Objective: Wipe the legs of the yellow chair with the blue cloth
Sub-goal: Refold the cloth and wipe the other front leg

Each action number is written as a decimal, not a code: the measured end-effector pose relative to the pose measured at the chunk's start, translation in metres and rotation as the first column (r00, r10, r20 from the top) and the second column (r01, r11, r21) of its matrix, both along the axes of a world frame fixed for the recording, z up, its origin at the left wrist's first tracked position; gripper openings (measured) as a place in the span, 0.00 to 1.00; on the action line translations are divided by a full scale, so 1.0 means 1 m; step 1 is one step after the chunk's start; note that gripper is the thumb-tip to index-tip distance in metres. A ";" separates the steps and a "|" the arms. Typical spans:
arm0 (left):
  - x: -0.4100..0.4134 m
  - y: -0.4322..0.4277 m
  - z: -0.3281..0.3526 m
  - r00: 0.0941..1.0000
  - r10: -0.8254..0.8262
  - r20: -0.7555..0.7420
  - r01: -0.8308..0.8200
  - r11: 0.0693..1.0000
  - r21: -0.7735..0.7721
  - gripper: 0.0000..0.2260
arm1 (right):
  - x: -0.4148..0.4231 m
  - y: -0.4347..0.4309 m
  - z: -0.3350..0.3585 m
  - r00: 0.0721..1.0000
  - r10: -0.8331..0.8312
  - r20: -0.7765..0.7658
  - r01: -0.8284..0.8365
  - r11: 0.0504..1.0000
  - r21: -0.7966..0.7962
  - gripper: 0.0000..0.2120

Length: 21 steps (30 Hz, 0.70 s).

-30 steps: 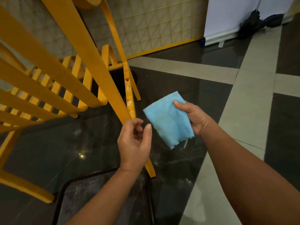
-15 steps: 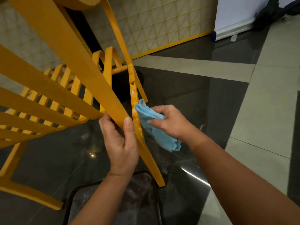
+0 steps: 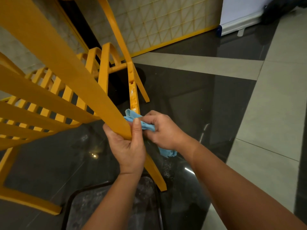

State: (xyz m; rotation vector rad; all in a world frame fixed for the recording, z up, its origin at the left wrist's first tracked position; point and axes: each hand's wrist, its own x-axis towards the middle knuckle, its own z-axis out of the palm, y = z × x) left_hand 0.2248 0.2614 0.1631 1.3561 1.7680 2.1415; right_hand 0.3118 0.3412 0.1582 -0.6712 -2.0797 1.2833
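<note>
The yellow chair [image 3: 49, 67] stands tilted over the dark floor, its slatted frame filling the left half of the view. One thin leg [image 3: 133, 90], with pale stains on it, runs down through the middle to its foot near the bottom. My left hand [image 3: 127, 146] grips the end of a broad yellow bar, thumb up along its side. My right hand [image 3: 162, 130] holds the blue cloth [image 3: 132, 117] bunched against that stained leg; a tail of the cloth hangs below the wrist. Both hands hide part of the leg.
A dark stool seat with a black rim [image 3: 109, 205] sits directly below my arms. The floor is glossy black tile [image 3: 191, 100] with grey bands at right. A patterned wall panel [image 3: 157, 22] with yellow trim stands behind, a white board [image 3: 240, 10] at upper right.
My left hand closed round the yellow bar. My right hand brought the cloth, first held flat in the air, onto the stained leg and bunched it there, sliding slightly down.
</note>
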 end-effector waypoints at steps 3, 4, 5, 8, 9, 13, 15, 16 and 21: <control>-0.002 0.006 -0.007 0.999 0.014 0.044 -0.015 1.000 0.007 0.11 | -0.002 0.000 -0.002 0.999 0.022 0.048 -0.025 0.996 0.080 0.16; -0.004 0.007 -0.009 0.998 0.012 0.054 -0.013 1.000 0.009 0.11 | -0.002 0.000 -0.002 0.997 0.023 0.067 -0.030 0.995 0.094 0.15; -0.005 0.007 -0.010 0.998 0.004 0.061 -0.005 1.000 0.013 0.12 | -0.002 0.001 -0.001 0.996 0.022 0.086 -0.031 0.994 0.106 0.15; -0.004 0.006 -0.007 0.998 -0.008 0.069 0.008 1.000 0.002 0.09 | -0.003 0.001 0.001 0.991 0.001 0.135 -0.024 0.985 0.171 0.15; -0.004 0.006 -0.006 0.998 -0.011 0.063 0.011 1.000 -0.006 0.08 | -0.005 0.000 0.002 0.988 -0.005 0.153 -0.026 0.980 0.198 0.16; -0.006 0.002 -0.005 0.998 0.014 0.062 -0.011 0.998 -0.056 0.11 | -0.005 -0.006 0.002 0.969 0.011 0.245 -0.085 0.951 0.296 0.15; -0.007 -0.001 -0.005 0.999 0.026 0.039 -0.022 0.995 -0.095 0.14 | 0.000 -0.005 0.001 0.959 0.003 0.285 -0.110 0.927 0.359 0.15; -0.009 -0.002 -0.005 1.000 0.022 0.022 -0.019 0.993 -0.118 0.14 | 0.003 -0.004 0.000 0.954 -0.020 0.298 -0.106 0.910 0.401 0.15; -0.010 -0.011 -0.004 0.999 -0.007 -0.051 -0.003 0.982 -0.191 0.12 | -0.002 -0.008 -0.002 0.941 -0.114 0.317 -0.073 0.850 0.521 0.14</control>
